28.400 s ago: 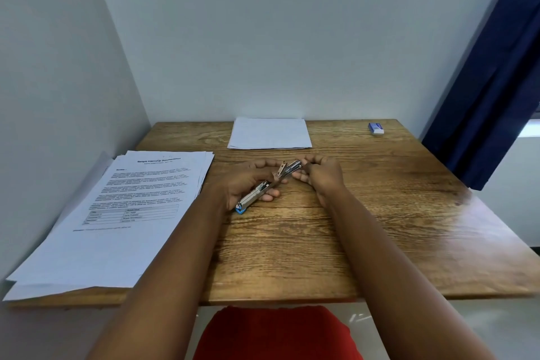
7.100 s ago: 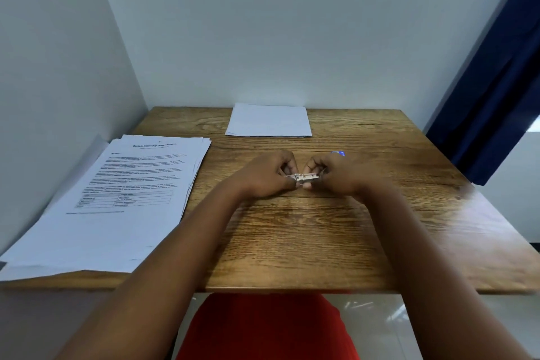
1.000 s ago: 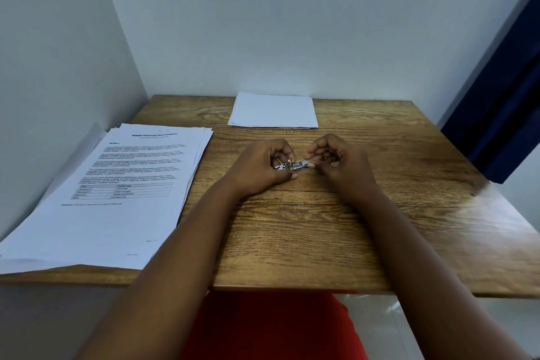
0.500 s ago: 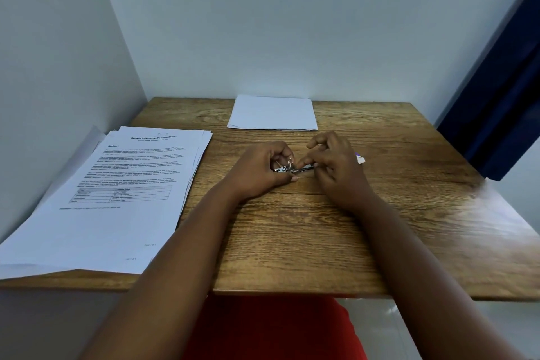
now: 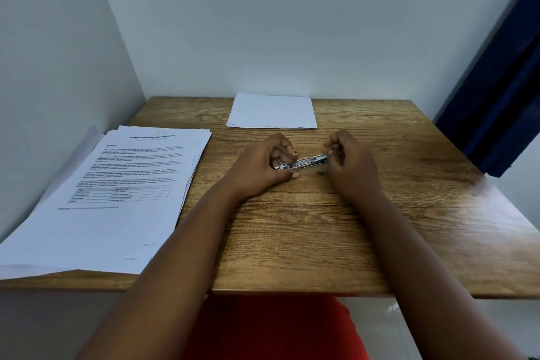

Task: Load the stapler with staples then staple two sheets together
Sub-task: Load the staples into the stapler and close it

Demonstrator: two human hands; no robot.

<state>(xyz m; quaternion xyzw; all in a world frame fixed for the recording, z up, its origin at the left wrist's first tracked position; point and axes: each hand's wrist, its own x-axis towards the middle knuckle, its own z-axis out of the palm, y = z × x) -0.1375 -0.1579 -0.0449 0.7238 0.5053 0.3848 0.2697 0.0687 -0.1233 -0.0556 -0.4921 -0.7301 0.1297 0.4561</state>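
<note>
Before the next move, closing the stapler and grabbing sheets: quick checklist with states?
1. Stapler held: ok, left hand grips its rear end.
2. Right hand at its front tip: ok.
3. Staples seated in channel: cannot tell, too small.
4. Stapler closed: not ok, it lies open.
5. Sheets ready: ok, printed stack at left, blank sheets at the far edge.
6. Staple box visible: not ok.

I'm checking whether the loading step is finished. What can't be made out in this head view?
- Staples in the stapler: the channel is too small to read.
- Stapler's rear end: covered by the left hand.
- What the right hand pinches: hidden by its fingers.
- Text on the printed stack: too small and blurred.
</note>
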